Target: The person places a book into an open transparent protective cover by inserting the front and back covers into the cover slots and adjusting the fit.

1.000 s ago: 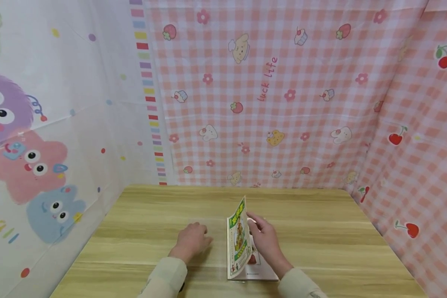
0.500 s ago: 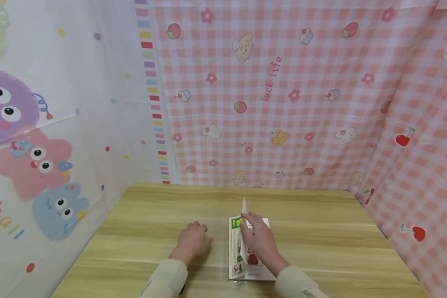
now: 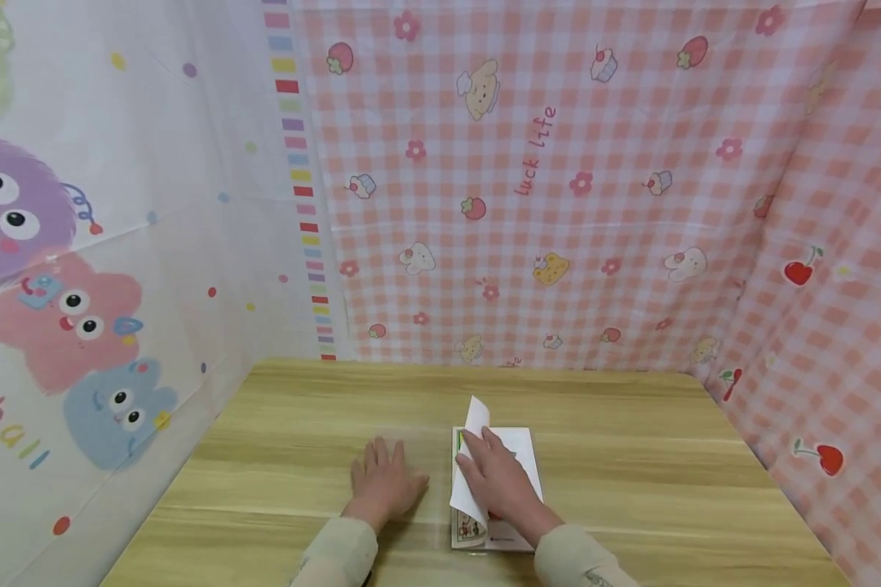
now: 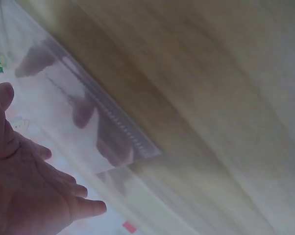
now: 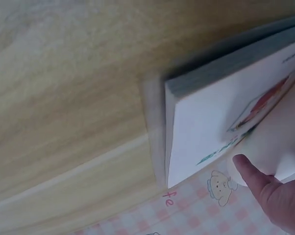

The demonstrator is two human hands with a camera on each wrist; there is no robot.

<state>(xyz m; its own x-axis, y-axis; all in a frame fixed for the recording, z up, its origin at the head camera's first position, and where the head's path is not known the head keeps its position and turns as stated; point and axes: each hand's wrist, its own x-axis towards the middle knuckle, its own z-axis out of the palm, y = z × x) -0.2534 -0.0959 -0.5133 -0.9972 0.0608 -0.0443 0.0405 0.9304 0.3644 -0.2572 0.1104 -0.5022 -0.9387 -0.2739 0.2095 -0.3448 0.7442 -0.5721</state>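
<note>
A small thick book [image 3: 524,456] lies open on the wooden table, its right-hand page white with a coloured picture partly covered by my right hand. My right hand [image 3: 501,481] lies over a raised white leaf [image 3: 475,416], which curves up and leans to the left. In the right wrist view an outstretched finger [image 5: 248,169] touches that leaf [image 5: 280,132]. Left of the book, my left hand [image 3: 385,485] is spread with its fingers straight and holds nothing. In the left wrist view, a see-through plastic sheet [image 4: 79,132] mirrors the left hand's fingers.
The wood-grain table [image 3: 631,456] stretches to both sides and behind the book. A pink checked cloth [image 3: 514,310] hangs behind it. Printed cloths cover the left [image 3: 213,204] and right [image 3: 852,342] sides.
The right hand has moved slightly left with the turning leaf, which now leans over to the left, white side up. The left hand's fingers have straightened and spread on the table.
</note>
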